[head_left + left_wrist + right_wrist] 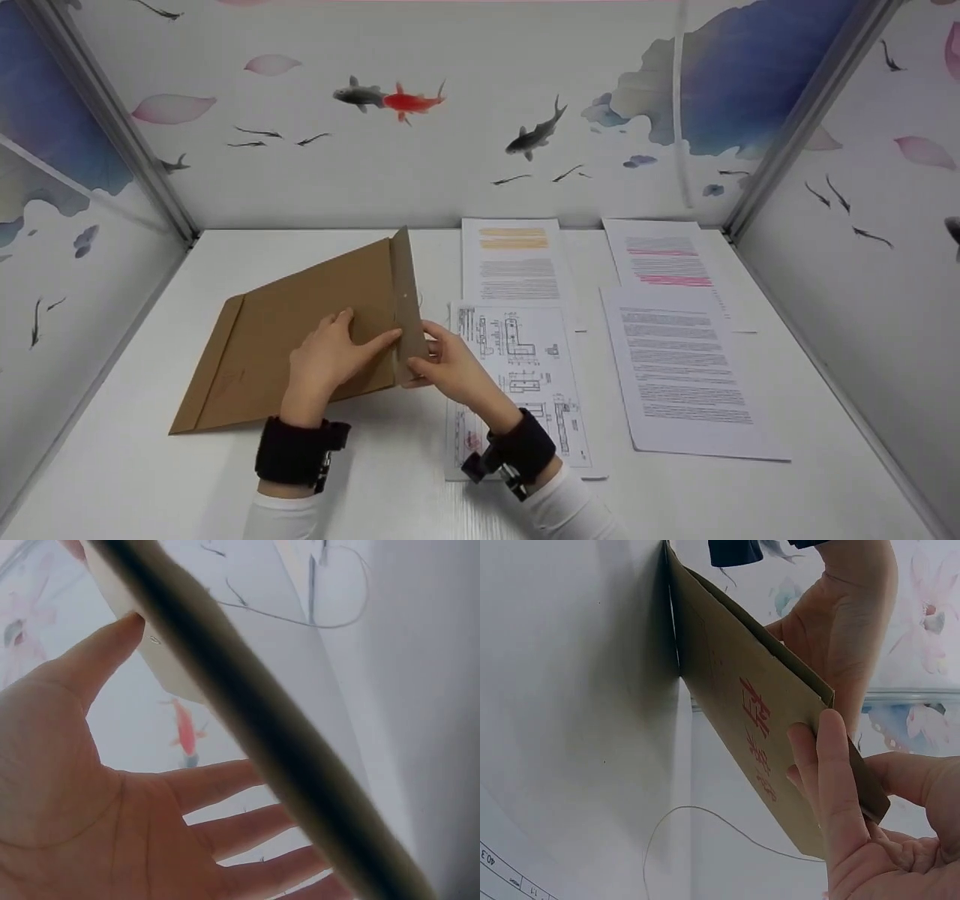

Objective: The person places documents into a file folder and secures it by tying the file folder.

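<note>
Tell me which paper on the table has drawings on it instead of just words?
The drawing sheet right beside the right hand. It shows line diagrams; the other three sheets carry only text lines.

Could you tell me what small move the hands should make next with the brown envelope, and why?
Probably lift the flap further back to widen the mouth. The right hand pinches the flap's lower edge while the left hand lies flat on the kraft envelope, its mouth only partly open; the printed sheets lie beside it.
</note>
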Demonstrator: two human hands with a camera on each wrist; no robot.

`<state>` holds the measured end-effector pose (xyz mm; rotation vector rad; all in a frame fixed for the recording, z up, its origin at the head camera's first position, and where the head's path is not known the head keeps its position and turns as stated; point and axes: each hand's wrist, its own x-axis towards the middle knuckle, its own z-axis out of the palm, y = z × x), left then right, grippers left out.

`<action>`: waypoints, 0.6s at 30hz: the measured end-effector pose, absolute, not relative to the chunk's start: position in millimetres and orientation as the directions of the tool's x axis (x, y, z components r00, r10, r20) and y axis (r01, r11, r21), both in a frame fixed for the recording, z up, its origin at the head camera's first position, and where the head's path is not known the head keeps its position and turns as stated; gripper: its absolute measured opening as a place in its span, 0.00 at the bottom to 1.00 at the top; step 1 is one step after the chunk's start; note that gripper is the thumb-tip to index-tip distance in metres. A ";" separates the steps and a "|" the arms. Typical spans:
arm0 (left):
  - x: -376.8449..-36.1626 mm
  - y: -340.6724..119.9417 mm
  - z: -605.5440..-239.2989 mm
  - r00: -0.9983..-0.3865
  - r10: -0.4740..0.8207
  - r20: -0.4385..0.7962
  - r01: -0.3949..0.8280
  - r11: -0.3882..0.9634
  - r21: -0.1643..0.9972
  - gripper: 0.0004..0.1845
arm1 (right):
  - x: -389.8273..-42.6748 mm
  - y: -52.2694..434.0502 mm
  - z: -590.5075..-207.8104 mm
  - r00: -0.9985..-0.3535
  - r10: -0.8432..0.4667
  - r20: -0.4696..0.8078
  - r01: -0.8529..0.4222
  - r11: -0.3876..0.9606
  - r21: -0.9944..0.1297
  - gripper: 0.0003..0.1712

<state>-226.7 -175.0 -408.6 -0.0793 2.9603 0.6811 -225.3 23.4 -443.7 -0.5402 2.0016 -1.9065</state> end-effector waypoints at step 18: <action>-224.4 -152.2 -398.7 -0.998 -0.036 -0.047 -0.055 0.856 0.515 0.37 | -224.9 22.9 -443.3 -0.876 -0.482 0.003 -0.018 0.026 -1.000 0.35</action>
